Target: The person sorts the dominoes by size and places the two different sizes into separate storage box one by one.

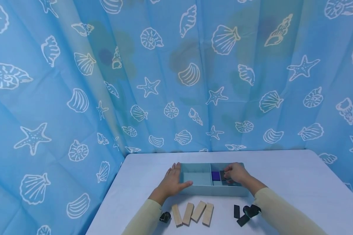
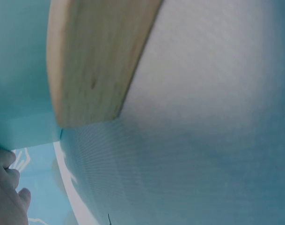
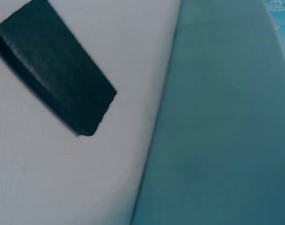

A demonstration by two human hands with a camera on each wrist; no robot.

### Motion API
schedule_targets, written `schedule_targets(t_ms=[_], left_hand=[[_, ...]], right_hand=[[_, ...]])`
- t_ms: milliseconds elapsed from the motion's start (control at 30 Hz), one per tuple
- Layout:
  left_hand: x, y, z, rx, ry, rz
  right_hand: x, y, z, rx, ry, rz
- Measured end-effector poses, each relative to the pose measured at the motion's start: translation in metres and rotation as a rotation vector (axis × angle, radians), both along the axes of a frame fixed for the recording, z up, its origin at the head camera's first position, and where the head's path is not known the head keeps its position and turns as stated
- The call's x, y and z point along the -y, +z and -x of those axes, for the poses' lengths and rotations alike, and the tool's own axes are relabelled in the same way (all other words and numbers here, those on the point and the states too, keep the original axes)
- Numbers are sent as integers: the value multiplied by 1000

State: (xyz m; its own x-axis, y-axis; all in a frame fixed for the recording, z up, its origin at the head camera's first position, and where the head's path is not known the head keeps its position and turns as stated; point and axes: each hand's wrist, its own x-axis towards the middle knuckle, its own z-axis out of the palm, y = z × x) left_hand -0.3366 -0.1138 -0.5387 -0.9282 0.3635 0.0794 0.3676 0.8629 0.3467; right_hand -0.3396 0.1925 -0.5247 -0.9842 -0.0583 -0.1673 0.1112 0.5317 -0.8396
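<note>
A grey-green divided box point(image 1: 213, 191) stands on the table. My left hand point(image 1: 172, 182) rests at its left end, fingers extended along the side wall and thumb over the front rim. Inside the right compartment, my right hand point(image 1: 236, 173) bends its fingers and thumb around a black block point(image 1: 222, 175); the hand partly covers this block. Just left of it lies a purple block point(image 1: 215, 176). The left wrist view catches the fingers point(image 2: 9, 178) at the box wall point(image 2: 20, 84). In the right wrist view the right hand is out of sight beside the box's front wall point(image 3: 217, 112).
Several pale wooden blocks point(image 1: 188, 213) lie in a row in front of the box. Loose black blocks point(image 1: 236, 211) lie near the right forearm. Dark wrist cameras point(image 1: 165, 217) sit on both sleeves. Behind the white table point(image 1: 288, 169) hangs a blue shell-patterned curtain point(image 1: 164, 65).
</note>
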Motion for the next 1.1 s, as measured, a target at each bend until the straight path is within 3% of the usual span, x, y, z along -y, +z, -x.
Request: schedule_targets(t_ms=[400, 767, 1100], left_hand=[[1, 0, 2, 7, 0, -3], [0, 0, 1, 14, 13, -5], [-1, 1, -1, 9, 11, -12]], right_hand=[[2, 0, 11, -57, 45, -249], [2, -6, 17, -63, 39, -348], [7, -7, 20, -21, 11, -354]])
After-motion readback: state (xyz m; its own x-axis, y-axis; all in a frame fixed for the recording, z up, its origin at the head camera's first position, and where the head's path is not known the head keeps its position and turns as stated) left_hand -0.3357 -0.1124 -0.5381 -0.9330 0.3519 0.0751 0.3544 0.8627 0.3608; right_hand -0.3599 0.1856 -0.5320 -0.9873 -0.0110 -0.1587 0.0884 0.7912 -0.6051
